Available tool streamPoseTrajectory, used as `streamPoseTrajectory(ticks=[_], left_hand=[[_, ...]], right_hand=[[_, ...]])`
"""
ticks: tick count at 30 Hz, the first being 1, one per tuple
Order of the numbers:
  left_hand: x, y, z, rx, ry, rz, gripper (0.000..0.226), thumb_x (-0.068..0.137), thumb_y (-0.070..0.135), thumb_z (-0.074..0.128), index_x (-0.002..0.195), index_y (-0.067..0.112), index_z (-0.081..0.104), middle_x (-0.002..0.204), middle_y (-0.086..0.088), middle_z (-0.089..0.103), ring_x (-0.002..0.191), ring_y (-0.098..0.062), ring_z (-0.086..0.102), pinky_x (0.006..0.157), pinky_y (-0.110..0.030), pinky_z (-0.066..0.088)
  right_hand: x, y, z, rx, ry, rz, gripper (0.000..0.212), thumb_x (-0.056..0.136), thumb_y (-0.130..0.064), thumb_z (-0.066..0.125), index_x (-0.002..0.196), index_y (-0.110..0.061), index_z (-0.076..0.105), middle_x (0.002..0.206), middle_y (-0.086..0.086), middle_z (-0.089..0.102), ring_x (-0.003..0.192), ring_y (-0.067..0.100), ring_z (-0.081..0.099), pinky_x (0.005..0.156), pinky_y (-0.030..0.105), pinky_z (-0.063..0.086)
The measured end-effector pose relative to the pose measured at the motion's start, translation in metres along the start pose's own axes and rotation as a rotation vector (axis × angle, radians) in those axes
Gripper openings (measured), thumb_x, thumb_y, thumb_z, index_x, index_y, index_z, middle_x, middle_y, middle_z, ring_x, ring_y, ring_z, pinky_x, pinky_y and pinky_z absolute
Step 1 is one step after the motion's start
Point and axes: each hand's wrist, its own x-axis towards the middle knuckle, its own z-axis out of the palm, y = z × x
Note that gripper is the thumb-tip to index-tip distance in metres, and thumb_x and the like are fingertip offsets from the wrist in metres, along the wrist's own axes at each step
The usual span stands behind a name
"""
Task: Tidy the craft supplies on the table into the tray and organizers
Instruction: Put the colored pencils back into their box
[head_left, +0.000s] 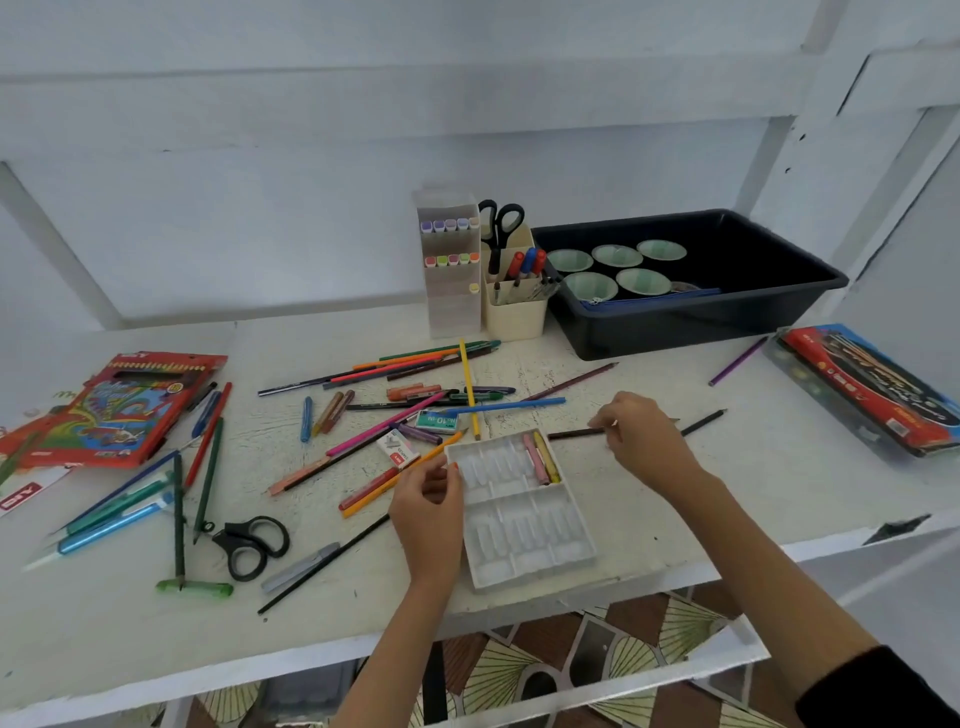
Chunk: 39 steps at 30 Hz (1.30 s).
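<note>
- Tidy looked early-stage. The white crayon tray (524, 525) sat at the bench (104, 649) front edge, between your hands, with only a few crayons (543, 457) in its far-right slots and the other slots bare.
- Already stowed, by the look of it: paper cups (618, 255) in the black tub (691, 332) at the back, markers and scissors in the cream pen cup (514, 312), and a partly filled marker rack (449, 291).
- Left to do: loose pencils (387, 424) and pens fanned across the middle and left, black scissors (252, 545), staple boxes (397, 449), red pencil box (124, 410), and a blister pack (872, 389) far right.
- Your left grip (428, 499) was curled onto the tray's left rim, apparently steadying it.
- Your right grip (644, 441) pinched a dark pencil (571, 433) just beyond the tray's far-right corner.
- Materials: the tray was thin moulded plastic with ribbed slots, likely light and prone to sliding. The pencils were slim, hard rods that should roll. The bench paint was cracked and rough.
</note>
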Motion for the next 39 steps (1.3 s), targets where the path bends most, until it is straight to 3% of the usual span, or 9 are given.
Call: streamPoseTrajectory(ticks=[4, 9, 15, 20, 23, 27, 33, 36, 39], left_hand=[[-0.001, 0.0, 0.0, 0.009, -0.028, 0.015, 0.02, 0.087, 0.01, 0.064, 0.106, 0.007, 0.068, 0.089, -0.004, 0.065, 0.078, -0.01, 0.061, 0.068, -0.009, 0.049], [-0.002, 0.002, -0.001, 0.005, -0.044, 0.021, 0.021, 0.087, 0.009, 0.065, 0.107, 0.006, 0.067, 0.09, -0.005, 0.065, 0.079, -0.01, 0.061, 0.068, -0.008, 0.049], [-0.003, 0.004, -0.002, 0.005, -0.039, 0.02, 0.021, 0.087, 0.009, 0.065, 0.107, 0.007, 0.067, 0.091, -0.004, 0.065, 0.079, -0.007, 0.06, 0.068, -0.007, 0.048], [-0.003, 0.004, -0.003, 0.011, -0.028, 0.014, 0.021, 0.087, 0.009, 0.064, 0.108, 0.008, 0.067, 0.09, 0.0, 0.064, 0.079, -0.006, 0.06, 0.068, -0.008, 0.049], [-0.003, 0.004, -0.002, 0.021, -0.019, 0.016, 0.021, 0.086, 0.009, 0.065, 0.107, 0.007, 0.067, 0.09, -0.001, 0.064, 0.078, -0.006, 0.06, 0.067, -0.007, 0.048], [-0.004, 0.004, -0.002, 0.032, -0.013, 0.018, 0.019, 0.086, 0.009, 0.065, 0.105, 0.007, 0.067, 0.09, -0.001, 0.064, 0.077, -0.006, 0.06, 0.066, -0.007, 0.048], [-0.004, 0.004, -0.001, 0.025, -0.004, 0.002, 0.018, 0.086, 0.008, 0.066, 0.103, 0.009, 0.067, 0.087, 0.002, 0.063, 0.076, -0.006, 0.06, 0.067, -0.008, 0.048], [-0.004, 0.004, -0.001, 0.027, 0.006, -0.004, 0.016, 0.085, 0.008, 0.066, 0.101, 0.01, 0.068, 0.088, 0.001, 0.064, 0.076, -0.004, 0.06, 0.067, -0.008, 0.048], [-0.004, 0.005, -0.001, 0.018, 0.013, 0.004, 0.015, 0.085, 0.006, 0.066, 0.099, 0.009, 0.068, 0.088, 0.001, 0.063, 0.075, -0.005, 0.059, 0.067, -0.009, 0.049]], right_hand=[[0.002, 0.021, -0.001, -0.287, -0.143, 0.062, 0.032, 0.085, 0.005, 0.054, 0.111, -0.01, 0.066, 0.105, 0.007, 0.06, 0.098, 0.021, 0.055, 0.074, 0.026, 0.046], [0.003, 0.021, 0.006, -0.291, -0.14, 0.009, 0.028, 0.088, 0.001, 0.054, 0.112, -0.01, 0.065, 0.105, 0.007, 0.06, 0.097, 0.019, 0.053, 0.079, 0.024, 0.044], [0.005, -0.023, -0.002, 0.206, 0.027, -0.042, 0.021, 0.087, -0.015, 0.064, 0.106, -0.01, 0.07, 0.083, 0.001, 0.06, 0.074, 0.012, 0.055, 0.072, 0.022, 0.048], [0.005, -0.058, 0.007, 0.556, -0.124, 0.195, 0.025, 0.078, -0.007, 0.072, 0.103, -0.005, 0.069, 0.092, 0.009, 0.068, 0.083, 0.017, 0.065, 0.074, 0.023, 0.055], [0.005, -0.064, 0.02, 0.542, -0.111, 0.27, 0.022, 0.076, -0.007, 0.073, 0.098, -0.008, 0.069, 0.096, 0.009, 0.065, 0.077, 0.013, 0.06, 0.066, 0.019, 0.05], [-0.001, -0.067, 0.032, 0.505, -0.096, 0.249, 0.023, 0.074, -0.01, 0.077, 0.095, -0.006, 0.071, 0.082, 0.004, 0.062, 0.077, 0.011, 0.059, 0.076, 0.024, 0.052], [-0.012, -0.067, 0.047, 0.492, 0.01, 0.171, 0.019, 0.077, -0.008, 0.075, 0.091, 0.004, 0.071, 0.074, 0.012, 0.066, 0.056, -0.002, 0.054, 0.058, 0.012, 0.046], [-0.021, -0.065, 0.054, 0.36, 0.08, 0.089, 0.016, 0.08, -0.016, 0.073, 0.088, -0.002, 0.073, 0.078, 0.007, 0.063, 0.069, 0.003, 0.055, 0.067, 0.03, 0.052], [-0.024, -0.058, 0.059, 0.266, 0.096, 0.091, 0.019, 0.078, -0.032, 0.073, 0.093, -0.021, 0.071, 0.083, -0.002, 0.051, 0.086, 0.012, 0.046, 0.059, 0.024, 0.039]])
